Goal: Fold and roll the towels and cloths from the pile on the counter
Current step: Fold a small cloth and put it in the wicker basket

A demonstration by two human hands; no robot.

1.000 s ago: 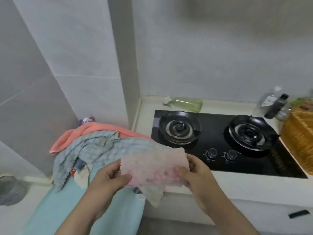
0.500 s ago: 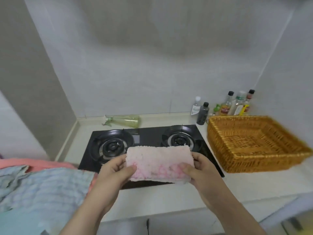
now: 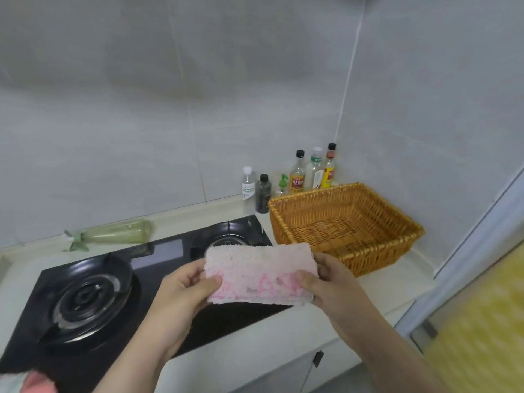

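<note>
The folded pink cloth (image 3: 258, 273) hangs over the stove (image 3: 158, 282), pinched at its left end by the left hand (image 3: 184, 290) and at its right by the right hand (image 3: 331, 285). Folding looks finished; next, probably, it goes rightward into the empty wicker basket (image 3: 344, 225).

Both hands hold folded pink cloth (image 3: 258, 273) up over right part of black gas stove (image 3: 85, 302). Left hand (image 3: 184, 290) pinches left edge, thumb on front; right hand (image 3: 326, 285) grips right edge likewise. Wicker basket (image 3: 397, 239) on counter (image 3: 377, 290) just right of stove. Bottles (image 3: 297, 177) along wall behind basket. Green spray bottle (image 3: 113, 232) lying on its side behind stove. Pink fabric (image 3: 37, 382) at lower-left corner.
</note>
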